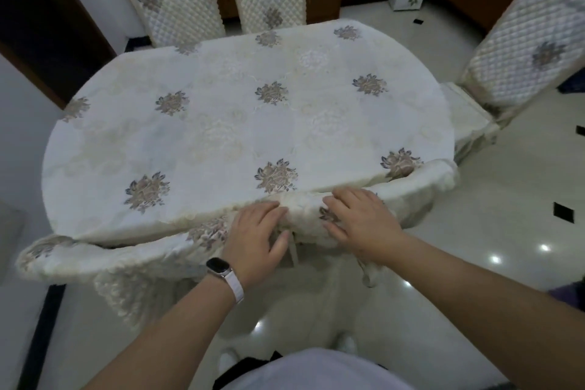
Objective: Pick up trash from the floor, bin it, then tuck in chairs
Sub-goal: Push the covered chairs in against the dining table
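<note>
Closest to me the glossy white floor shows under my forearms, and a watch on a white band sits on my left wrist. Both my hands are on the top edge of the near right chair, whose quilted cream cover is pushed up against the rim of the desk. My left hand is at the chair's left corner, where the cover bunches: the fingers are pressed together and bent over the fold, with the thumb curled in on the near side just beside a hanging tie strap, so that the corner is gripped between them. My right hand lies a little further along the same edge; its fingers are spread and fairly straight, laid flat over the top of the chair back with the tips touching the desk's cloth, the thumb pointing left along the near face. Just beside my left hand the near left chair has its back tucked under the desk's edge. The desk is oval, under a cream cloth with grey-brown flower motifs. Beyond it two far chairs stand side by side at the far rim, and a side chair stands at the right end, its seat near the desk.
</note>
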Demonstrator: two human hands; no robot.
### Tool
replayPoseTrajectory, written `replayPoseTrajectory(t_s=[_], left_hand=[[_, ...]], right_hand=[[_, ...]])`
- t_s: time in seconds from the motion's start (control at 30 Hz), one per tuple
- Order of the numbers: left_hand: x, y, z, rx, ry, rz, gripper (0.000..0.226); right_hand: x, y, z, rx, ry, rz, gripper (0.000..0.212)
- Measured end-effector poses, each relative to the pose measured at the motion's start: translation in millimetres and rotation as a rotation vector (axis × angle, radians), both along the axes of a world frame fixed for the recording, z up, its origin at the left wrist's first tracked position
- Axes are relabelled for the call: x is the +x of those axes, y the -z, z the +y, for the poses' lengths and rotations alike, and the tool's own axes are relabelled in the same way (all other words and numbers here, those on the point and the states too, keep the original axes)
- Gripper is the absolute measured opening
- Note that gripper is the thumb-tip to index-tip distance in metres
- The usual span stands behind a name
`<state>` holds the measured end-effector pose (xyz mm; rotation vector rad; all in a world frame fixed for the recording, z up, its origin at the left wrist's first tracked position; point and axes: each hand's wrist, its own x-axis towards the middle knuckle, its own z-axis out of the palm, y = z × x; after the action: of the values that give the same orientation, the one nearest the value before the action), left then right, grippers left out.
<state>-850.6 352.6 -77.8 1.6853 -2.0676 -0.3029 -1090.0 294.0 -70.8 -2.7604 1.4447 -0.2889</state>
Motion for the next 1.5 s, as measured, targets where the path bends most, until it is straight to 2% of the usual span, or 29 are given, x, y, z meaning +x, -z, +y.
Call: replayPoseTrajectory(t_s=[0.23,0.5,0.63,0.87,1.1,1.2,1.33,1.5], left_hand=[[-70.9,4.6,-26.5,0.03,0.042,-0.026,0.047],[-101.6,20.9,-54.1,0.039,0.134,-0.013,0.051],[-111.0,35.9,-64.1,0.032,0.091,-0.009,0.057],[-115.0,44.8,-63.7,-0.019,0.042,-0.084,0.058],[-131.9,41.1,-65.1,-0.047,-0.11,-0.121,0.054],[-141.6,39.4,-65.1,-0.039,-0.206,-0.117,0.059],[-145.2,40.8,-70.6,-0.084,-0.215,-0.177,0.065],[-147.1,37.8,-70.7,-0.098,-0.217,-0.219,0.058]], right_hand=[[-71.1,6.1,-17.9,-0.029,0.008,-0.007,0.045],[-101.2,16.4,-34.6,0.024,0.071,0.022,0.054],[-108.9,18.6,-37.0,0.09,0.087,0.048,0.061],[-119.0,27.3,-47.8,0.047,0.048,0.052,0.061],[-133.5,33.5,-79.1,-0.07,-0.142,-0.025,0.059],[-138.5,34.6,-91.8,-0.08,-0.213,-0.046,0.059],[-139.0,35.6,-105.2,-0.129,-0.317,-0.141,0.052],[-139.1,38.7,-112.5,-0.197,-0.384,-0.237,0.052]])
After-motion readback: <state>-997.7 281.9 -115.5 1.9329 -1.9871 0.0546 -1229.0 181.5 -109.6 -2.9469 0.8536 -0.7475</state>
